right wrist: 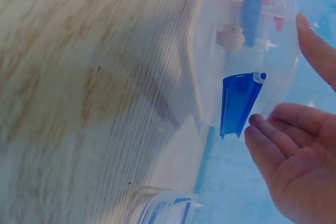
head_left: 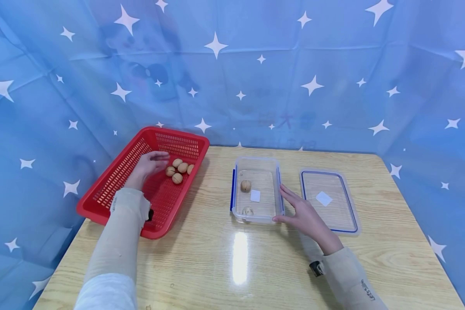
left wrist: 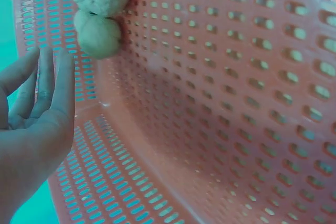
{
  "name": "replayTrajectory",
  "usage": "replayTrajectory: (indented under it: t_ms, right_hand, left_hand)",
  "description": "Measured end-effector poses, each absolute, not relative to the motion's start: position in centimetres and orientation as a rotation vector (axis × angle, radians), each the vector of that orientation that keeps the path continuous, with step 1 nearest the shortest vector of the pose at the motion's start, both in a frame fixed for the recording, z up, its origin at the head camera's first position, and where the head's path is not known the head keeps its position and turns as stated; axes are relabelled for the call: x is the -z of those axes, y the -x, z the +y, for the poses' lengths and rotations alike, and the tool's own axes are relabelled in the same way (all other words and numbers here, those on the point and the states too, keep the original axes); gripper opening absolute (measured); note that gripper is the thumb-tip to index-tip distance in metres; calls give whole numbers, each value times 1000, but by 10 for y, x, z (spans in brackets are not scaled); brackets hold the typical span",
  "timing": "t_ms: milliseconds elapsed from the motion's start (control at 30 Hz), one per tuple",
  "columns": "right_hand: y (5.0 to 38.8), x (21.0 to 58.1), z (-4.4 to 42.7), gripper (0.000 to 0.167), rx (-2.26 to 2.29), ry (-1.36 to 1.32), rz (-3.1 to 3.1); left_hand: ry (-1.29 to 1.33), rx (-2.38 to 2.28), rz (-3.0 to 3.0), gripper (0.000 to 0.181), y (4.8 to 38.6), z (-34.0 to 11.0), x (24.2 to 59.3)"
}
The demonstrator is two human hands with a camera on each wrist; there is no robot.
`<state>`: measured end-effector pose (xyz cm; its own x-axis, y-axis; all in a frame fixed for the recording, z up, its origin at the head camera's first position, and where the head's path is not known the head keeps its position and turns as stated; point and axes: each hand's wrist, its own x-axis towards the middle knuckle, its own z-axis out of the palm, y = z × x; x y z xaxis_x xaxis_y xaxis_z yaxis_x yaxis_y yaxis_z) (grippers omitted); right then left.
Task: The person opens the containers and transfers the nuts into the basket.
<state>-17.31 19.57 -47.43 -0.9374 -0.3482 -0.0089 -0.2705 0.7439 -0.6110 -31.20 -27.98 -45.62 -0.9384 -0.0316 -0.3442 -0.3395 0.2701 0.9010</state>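
Note:
My left hand [head_left: 145,168] is inside the red plastic basket [head_left: 120,165], its fingers loosely bent and nothing seen between them. Several walnuts [head_left: 177,178] lie on the basket floor just right of its fingertips. Two of the walnuts [left wrist: 98,35] show beyond the fingers in the left wrist view. At the clear plastic box [head_left: 265,217], my right hand [head_left: 302,215] touches the right side with outstretched fingers and the front right corner with its thumb. Inside the box are a walnut [head_left: 246,186] and, at the front, a second walnut [head_left: 248,210] seen through the wall.
A clear lid [head_left: 348,202] with a blue seal and a white label lies right of the box. Blue latch flaps [right wrist: 239,103] hang from the box's sides. Behind the wooden table [head_left: 201,258] is a blue curtain [head_left: 255,107] with white stars.

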Motion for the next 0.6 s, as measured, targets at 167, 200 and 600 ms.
replayTrajectory:
  t_ms: [167, 200, 600]
  right_hand:
    - [173, 474, 196, 93, 957, 506, 2821]
    - [173, 474, 196, 93, 957, 506, 2821]
    - [174, 476, 196, 93, 964, 511, 2821]
  left_hand:
    - [288, -1727, 2320, 45, 311, -275, 447]
    - [273, -1728, 2327, 46, 311, -274, 446]
    - [158, -1759, 2386, 47, 311, -263, 427]
